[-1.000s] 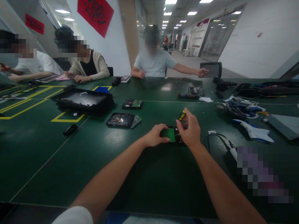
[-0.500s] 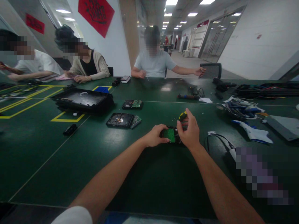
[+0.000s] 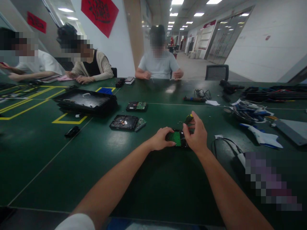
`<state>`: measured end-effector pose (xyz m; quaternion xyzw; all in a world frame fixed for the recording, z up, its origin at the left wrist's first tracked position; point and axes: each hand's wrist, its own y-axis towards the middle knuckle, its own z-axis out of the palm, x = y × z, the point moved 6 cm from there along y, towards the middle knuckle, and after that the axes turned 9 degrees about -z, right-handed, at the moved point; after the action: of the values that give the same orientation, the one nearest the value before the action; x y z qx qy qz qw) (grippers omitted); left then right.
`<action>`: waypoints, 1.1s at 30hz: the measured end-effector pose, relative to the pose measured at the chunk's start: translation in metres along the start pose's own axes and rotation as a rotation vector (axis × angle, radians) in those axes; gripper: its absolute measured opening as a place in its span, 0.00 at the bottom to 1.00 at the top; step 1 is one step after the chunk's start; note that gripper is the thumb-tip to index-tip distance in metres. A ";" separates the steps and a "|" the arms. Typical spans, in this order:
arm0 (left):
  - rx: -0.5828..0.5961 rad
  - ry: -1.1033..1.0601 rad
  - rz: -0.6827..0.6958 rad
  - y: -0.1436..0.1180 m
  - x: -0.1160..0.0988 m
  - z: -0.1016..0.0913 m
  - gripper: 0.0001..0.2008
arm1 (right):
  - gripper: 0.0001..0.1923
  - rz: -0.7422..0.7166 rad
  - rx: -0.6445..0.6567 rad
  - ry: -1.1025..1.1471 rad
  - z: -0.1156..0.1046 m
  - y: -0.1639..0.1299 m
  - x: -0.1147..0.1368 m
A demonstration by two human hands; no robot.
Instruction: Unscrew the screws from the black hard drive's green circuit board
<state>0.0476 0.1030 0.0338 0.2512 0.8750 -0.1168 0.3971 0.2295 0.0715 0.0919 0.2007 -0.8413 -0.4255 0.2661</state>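
One green-boarded drive [image 3: 176,139] | left end gripped between left fingers [image 3: 166,130] | right fingers [image 3: 197,123] pinch yellow-black screwdriver [image 3: 188,119] at right end

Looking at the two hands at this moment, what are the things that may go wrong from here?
1. The tool in the right hand might slip and scratch the green board, which lies face up close by; the hand hides the tool's tip.
2. The left hand holds the drive beside that board, so a slip could hurt it.
3. Tiny bits on the table just beyond the drive might get knocked away.
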 end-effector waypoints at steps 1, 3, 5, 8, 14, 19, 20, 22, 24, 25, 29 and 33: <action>0.000 -0.002 0.004 0.000 0.000 0.000 0.32 | 0.35 0.002 0.006 -0.001 0.000 0.000 0.000; -0.006 -0.002 0.006 0.000 0.000 0.000 0.32 | 0.35 0.005 0.011 -0.003 0.000 0.000 0.001; -0.005 0.002 0.001 -0.001 0.000 0.000 0.32 | 0.35 0.004 0.009 -0.004 0.000 0.000 0.001; 0.001 0.003 -0.004 -0.002 0.000 0.000 0.31 | 0.34 0.002 0.004 -0.004 0.000 0.000 0.002; 0.006 -0.016 0.004 -0.003 -0.001 0.000 0.31 | 0.35 0.021 0.014 0.031 0.003 -0.002 0.001; 0.008 -0.028 -0.013 -0.001 0.003 0.002 0.32 | 0.33 0.028 0.002 0.041 0.001 -0.001 0.000; 0.009 -0.027 -0.019 -0.001 0.004 0.002 0.32 | 0.33 0.022 0.001 0.046 0.001 0.000 0.001; 0.009 -0.021 -0.026 0.000 0.005 0.003 0.32 | 0.34 0.020 0.003 0.053 0.001 0.000 0.000; 0.011 -0.017 -0.024 0.000 0.005 0.003 0.32 | 0.35 0.029 0.005 0.051 0.001 -0.001 -0.001; 0.012 -0.016 -0.022 0.000 0.005 0.003 0.32 | 0.35 0.033 0.007 0.049 0.001 -0.001 -0.002; 0.018 -0.015 -0.027 -0.001 0.004 0.004 0.33 | 0.35 0.022 -0.001 0.031 -0.001 -0.001 -0.003; 0.019 -0.027 -0.029 -0.002 0.003 0.004 0.33 | 0.35 0.009 0.008 0.032 -0.002 0.000 -0.001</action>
<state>0.0476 0.1011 0.0287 0.2406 0.8719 -0.1345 0.4048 0.2313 0.0714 0.0926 0.2048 -0.8396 -0.4177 0.2803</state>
